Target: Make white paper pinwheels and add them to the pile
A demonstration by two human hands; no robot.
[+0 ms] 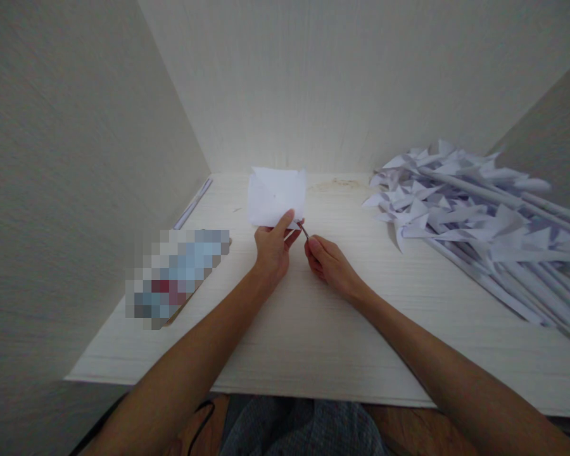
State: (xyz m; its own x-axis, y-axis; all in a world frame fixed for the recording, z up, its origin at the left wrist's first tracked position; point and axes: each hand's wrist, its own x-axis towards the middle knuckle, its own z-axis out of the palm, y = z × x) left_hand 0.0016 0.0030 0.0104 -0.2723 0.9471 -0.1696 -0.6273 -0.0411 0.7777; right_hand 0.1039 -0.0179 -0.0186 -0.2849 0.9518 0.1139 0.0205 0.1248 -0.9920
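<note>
A square sheet of white paper [273, 193] is held up above the table, its corners slightly lifted and a small mark near its middle. My left hand [273, 247] grips the lower right part of it, thumb on the front face and fingers behind. My right hand [330, 263] is closed around a thin, dark reddish pointed tool [303, 228], whose exact kind I cannot make out. The tool's tip meets the paper's lower right corner, close to my left fingertips.
Many white paper pinwheels [456, 209] on rolled paper sticks are heaped at the right. A blurred-out flat item [185, 272] lies at the left, with a rolled paper stick [193, 204] behind it. Walls enclose the white table [285, 342] at the back and sides.
</note>
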